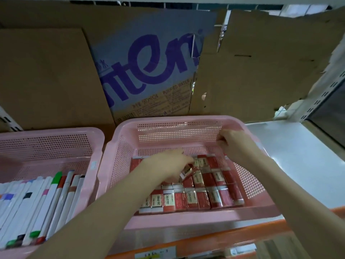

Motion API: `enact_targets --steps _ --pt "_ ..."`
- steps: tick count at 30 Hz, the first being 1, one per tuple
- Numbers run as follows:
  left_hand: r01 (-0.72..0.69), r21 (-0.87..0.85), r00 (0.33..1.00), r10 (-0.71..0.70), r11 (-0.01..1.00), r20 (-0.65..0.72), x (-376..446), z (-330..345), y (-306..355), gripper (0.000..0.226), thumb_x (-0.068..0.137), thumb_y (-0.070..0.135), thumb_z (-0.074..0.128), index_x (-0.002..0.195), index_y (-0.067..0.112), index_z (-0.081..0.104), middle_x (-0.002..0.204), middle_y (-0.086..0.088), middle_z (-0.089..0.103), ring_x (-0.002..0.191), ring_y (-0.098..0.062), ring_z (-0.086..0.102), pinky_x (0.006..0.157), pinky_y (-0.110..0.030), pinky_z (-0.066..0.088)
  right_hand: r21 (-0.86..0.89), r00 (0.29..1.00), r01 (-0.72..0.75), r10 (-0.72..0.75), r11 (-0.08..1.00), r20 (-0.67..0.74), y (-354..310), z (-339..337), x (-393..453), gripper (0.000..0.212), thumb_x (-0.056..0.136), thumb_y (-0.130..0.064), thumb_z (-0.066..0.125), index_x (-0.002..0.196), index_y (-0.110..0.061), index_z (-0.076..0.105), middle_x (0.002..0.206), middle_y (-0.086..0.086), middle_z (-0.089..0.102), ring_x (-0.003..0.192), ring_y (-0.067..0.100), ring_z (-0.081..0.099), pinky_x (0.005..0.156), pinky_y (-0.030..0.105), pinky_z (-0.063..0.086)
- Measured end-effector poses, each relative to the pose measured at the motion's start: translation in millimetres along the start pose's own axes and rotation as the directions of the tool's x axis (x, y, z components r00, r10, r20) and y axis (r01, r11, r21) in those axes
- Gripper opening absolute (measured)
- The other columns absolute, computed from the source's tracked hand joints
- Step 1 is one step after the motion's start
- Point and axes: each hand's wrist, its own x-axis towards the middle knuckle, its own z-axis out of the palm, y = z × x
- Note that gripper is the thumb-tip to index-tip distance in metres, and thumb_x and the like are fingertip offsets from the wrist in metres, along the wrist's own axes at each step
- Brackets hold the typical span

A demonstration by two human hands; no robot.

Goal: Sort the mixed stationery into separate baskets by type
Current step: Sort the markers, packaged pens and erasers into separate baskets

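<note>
A pink mesh basket (pixel 186 122) in the middle holds rows of red-and-white wrapped erasers (pixel 203 198). My left hand (pixel 168 166) reaches into it and holds a tilted eraser (pixel 186 171) over the packed rows. My right hand (pixel 231 142) hovers with curled fingers above the basket's far right corner; whether it holds anything is hidden. A second pink basket (pixel 46 133) on the left holds several white markers (pixel 43 202) with coloured caps lying side by side.
Both baskets sit on a shelf with an orange front edge (pixel 214 242). Flattened cardboard boxes (pixel 149 62) stand behind them. A bare white shelf surface (pixel 298 156) lies to the right, with a metal upright (pixel 321 94) beyond it.
</note>
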Motion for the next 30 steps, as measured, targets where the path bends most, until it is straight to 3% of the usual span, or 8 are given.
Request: enact_targets --steps 9,11,13,17,21,25,28,30 --pt "0.106 -0.129 0.991 -0.115 0.986 -0.062 -5 11 -12 0.052 0.083 0.027 0.069 0.126 0.016 0.042 0.116 -0.002 0.052 0.101 -0.018 0.052 0.089 -0.032 0.047 -0.049 0.965 0.014 -0.001 0.999 0.261 -2 16 6 0.017 0.094 -0.007 0.042 0.097 -0.013 0.058 0.092 0.008 0.062 0.078 0.023 0.054 0.063 0.025 0.036" --pt "0.129 -0.148 0.988 -0.139 0.981 -0.062 -8 11 -16 0.049 0.084 0.031 0.068 0.123 0.016 0.043 0.116 -0.001 0.053 0.102 -0.016 0.053 0.087 -0.028 0.046 -0.06 0.952 0.002 0.017 0.998 0.307 -1 15 2 0.015 0.091 -0.003 0.044 0.099 -0.012 0.053 0.088 0.005 0.057 0.077 0.022 0.052 0.057 0.023 0.035" --pt "0.147 -0.163 0.985 -0.16 0.976 -0.069 -14 6 -19 0.037 0.085 0.031 0.067 0.114 0.016 0.049 0.109 0.001 0.055 0.095 -0.013 0.055 0.079 -0.023 0.047 -0.107 0.954 -0.005 0.037 0.994 0.297 -2 16 -2 0.024 0.088 -0.003 0.046 0.11 -0.008 0.055 0.098 0.007 0.058 0.084 0.023 0.052 0.067 0.025 0.044" --pt "0.224 -0.2 0.934 -0.269 0.954 -0.235 -21 -13 -43 0.024 0.085 0.028 0.067 0.103 0.017 0.054 0.103 0.001 0.055 0.088 -0.013 0.055 0.075 -0.025 0.048 -0.128 0.964 0.112 -0.077 0.985 0.254 -27 7 -7 0.035 0.093 -0.023 0.054 0.127 -0.014 0.051 0.119 0.005 0.051 0.104 0.022 0.05 0.095 0.036 0.047" --pt "0.361 -0.072 0.869 -0.364 0.93 -0.336 -5 -20 -76 0.042 0.085 0.031 0.065 0.122 0.015 0.054 0.124 -0.005 0.051 0.103 -0.02 0.055 0.088 -0.031 0.048 -0.008 0.861 0.258 -0.226 0.966 0.456 -63 3 -8 0.059 0.088 -0.049 0.059 0.135 -0.018 0.044 0.131 0.0 0.051 0.109 0.02 0.055 0.089 0.033 0.049" --pt "0.05 -0.289 0.994 -0.076 0.956 -0.079 10 -6 -89 0.04 0.093 0.013 0.054 0.13 0.006 0.044 0.126 -0.013 0.052 0.108 -0.026 0.056 0.093 -0.035 0.048 -0.085 0.83 0.318 -0.235 0.944 0.505 -76 16 -7 0.048 0.086 -0.051 0.06 0.112 -0.014 0.048 0.106 0.002 0.052 0.084 0.019 0.052 0.067 0.032 0.048" --pt "0.34 0.086 0.894 -0.294 0.937 -0.337 9 -5 -95 0.033 0.092 0.012 0.053 0.125 0.01 0.053 0.115 -0.01 0.058 0.098 -0.025 0.06 0.081 -0.036 0.052 -0.062 0.833 0.309 -0.239 0.949 0.498 -76 19 -5 0.038 0.087 -0.039 0.062 0.111 -0.013 0.047 0.099 0.001 0.049 0.079 0.018 0.051 0.064 0.03 0.046" --pt "0.412 0.121 0.88 -0.361 0.903 -0.308 9 -4 -96 0.031 0.092 0.012 0.055 0.122 0.01 0.056 0.114 -0.009 0.059 0.099 -0.024 0.059 0.076 -0.032 0.049 -0.065 0.837 0.316 -0.246 0.947 0.489 -77 19 -3 0.039 0.086 -0.034 0.062 0.116 -0.013 0.048 0.1 0.001 0.049 0.082 0.019 0.053 0.066 0.03 0.048"
